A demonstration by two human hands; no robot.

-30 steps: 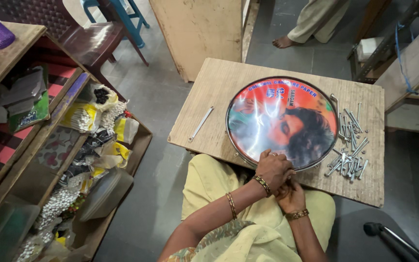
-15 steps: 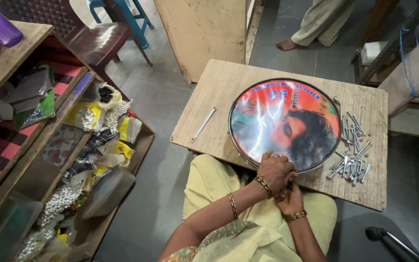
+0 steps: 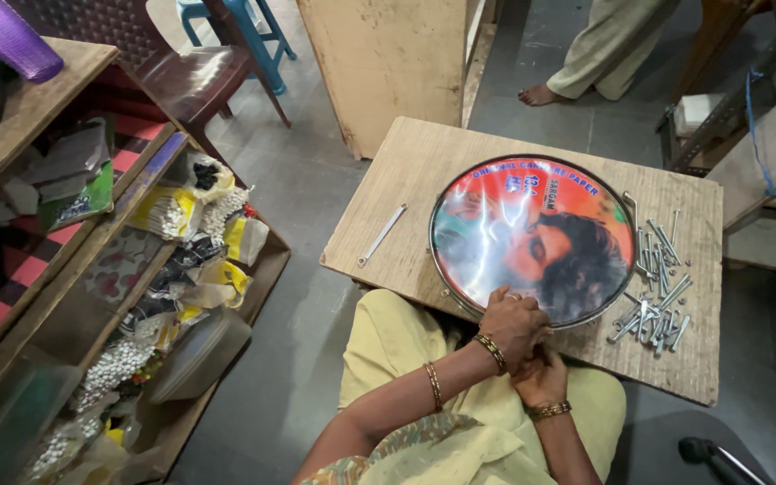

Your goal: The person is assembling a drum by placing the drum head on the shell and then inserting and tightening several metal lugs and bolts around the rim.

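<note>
1. Two hands are bunched together at the near rim of the round drum (image 3: 532, 238), which lies flat on the small wooden board table (image 3: 424, 171), printed face up. The left hand (image 3: 514, 325) sits on top with fingers curled down over the metal hoop, clamped on the rim. The right hand (image 3: 541, 377) is tucked underneath; I can't tell if its fingers are gripping anything.
2. From where I stand, doing this well looks like keeping the drum pinned flat so it doesn't spin, and working the edge with steady pressure, not jerks.
3. A pile of long metal bolts (image 3: 653, 296) lies just right of the drum, touching distance, easy to scatter with an elbow.
4. A slim spanner (image 3: 381, 235) lies on the left of the board, apart from the hands.
5. Further out: a cluttered shelf tray (image 3: 159, 296) of packets and beads, a purple bottle (image 3: 20, 40), someone's bare foot (image 3: 541, 93) beyond.
</note>
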